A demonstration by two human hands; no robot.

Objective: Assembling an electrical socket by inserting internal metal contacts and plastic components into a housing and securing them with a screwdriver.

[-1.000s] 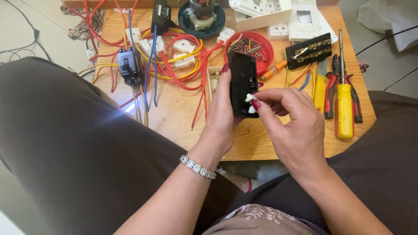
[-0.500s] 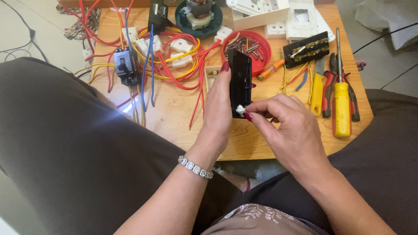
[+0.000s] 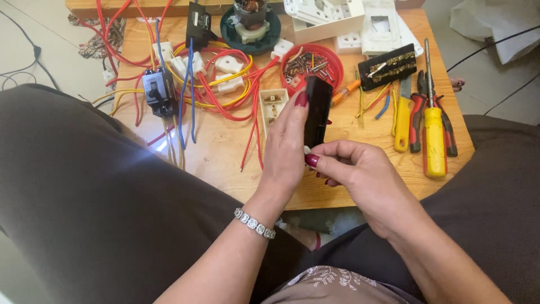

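Head view: left hand (image 3: pixel 287 149) clamped on black module (image 3: pixel 318 111), held upright over wooden table (image 3: pixel 225 169). Right hand (image 3: pixel 357 174) pinches small white part (image 3: pixel 307 150) at module's lower edge. Part appears not yet seated, but view is poor; wiring w/ red wires (image 3: pixel 250 121) looks unfinished.

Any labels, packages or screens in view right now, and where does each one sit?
Black box with a pale label: far edge of the table, upright, small rectangular sticker on its face.
White plastic bag: on the floor, far right, crumpled.
No screens or signs in view.
The black part in the left hand shows no label.
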